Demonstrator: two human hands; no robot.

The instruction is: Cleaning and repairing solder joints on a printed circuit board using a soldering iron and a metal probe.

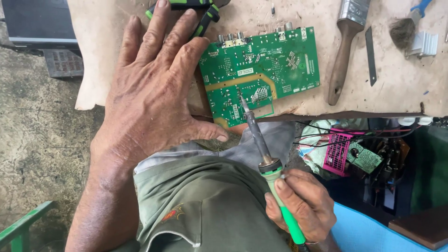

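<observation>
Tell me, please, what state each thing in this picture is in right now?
Left hand: open, fingers spread, holding nothing, raised over the bench beside the board.
Right hand: closed round the soldering iron's green handle.
Soldering iron: held tilted, tip on the circuit board.
Circuit board: lying flat, solder side up, at the bench edge.
Paintbrush: lying flat, untouched.
Green-handled pliers: lying partly behind the left hand.

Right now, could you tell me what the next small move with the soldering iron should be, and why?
Probably steady the board with the left hand, which hovers open at its left edge. The right hand holds the iron with its tip on the board's lower part, and the board overhangs the table edge.
</observation>
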